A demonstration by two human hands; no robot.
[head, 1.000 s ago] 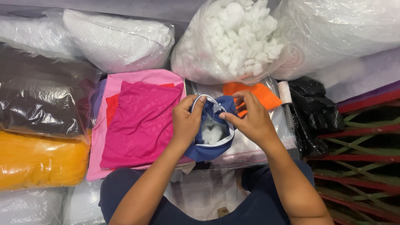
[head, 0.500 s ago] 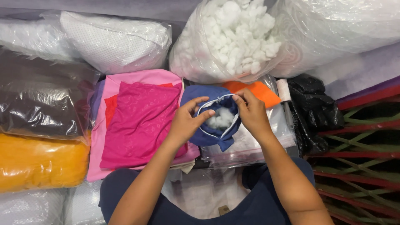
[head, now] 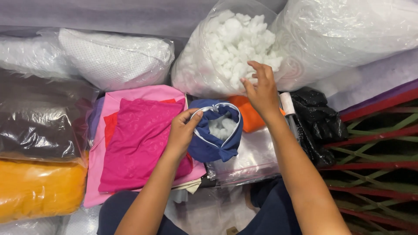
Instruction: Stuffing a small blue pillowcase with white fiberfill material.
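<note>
The left hand (head: 182, 132) is closed in a pinch on the left rim of a small blue fabric cover (head: 214, 138), thumb on top and fingers underneath, holding its mouth open. The cover has a pale zip edge running round the opening, and a wad of white stuffing (head: 221, 125) sits inside it. It rests on a flat clear plastic packet (head: 248, 159) near the front middle of the pile, just right of the folded fabrics.

The right hand (head: 261, 89) is lifted above and to the right of the cover, fingers spread and loosely curled, gripping nothing that can be made out. It reaches toward the clear bag of white fibre fill (head: 226, 48), its fingertips at the bag's lower right side; whether they touch the filling cannot be told.

Under the left wrist lies a magenta cloth (head: 139, 143) on top of a pink cloth (head: 130, 93). An orange piece of fabric (head: 251, 116) shows between the cover and the right hand. A black plastic bag (head: 318, 122) lies just right of the right forearm. Along the left edge are a dark bundle in clear wrap (head: 39, 126) and an orange-yellow bundle (head: 39, 189), with a white wrapped pillow (head: 113, 54) at the back.
</note>
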